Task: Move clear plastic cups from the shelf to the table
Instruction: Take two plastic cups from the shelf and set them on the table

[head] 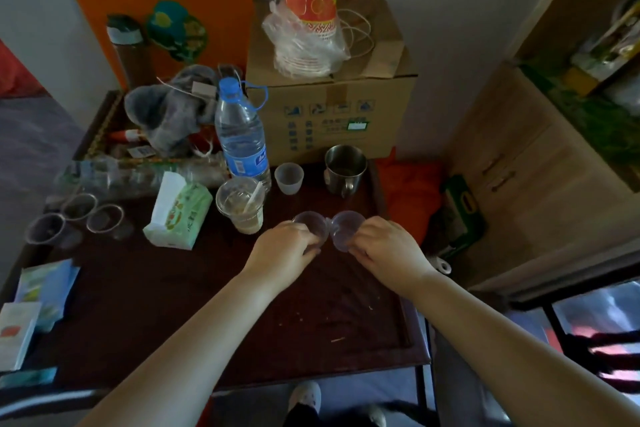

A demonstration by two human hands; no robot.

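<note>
Head view: my left hand [289, 242] and right hand [384, 242] each pinch one clear cup [313, 224], rims touching, above the table [173, 305] near its right edge.

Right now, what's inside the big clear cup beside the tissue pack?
The big clear cup holds a pale beige residue at the bottom and a light spoon or stick leaning against its wall. What the residue is cannot be told.

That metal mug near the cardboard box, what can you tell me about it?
The metal mug looks like shiny steel, round and upright, open at the top with a dark inside; whether it holds anything cannot be told. A loop handle faces the camera. It stands on the dark wooden table, just in front of the cardboard box. No hand is on it.
</note>
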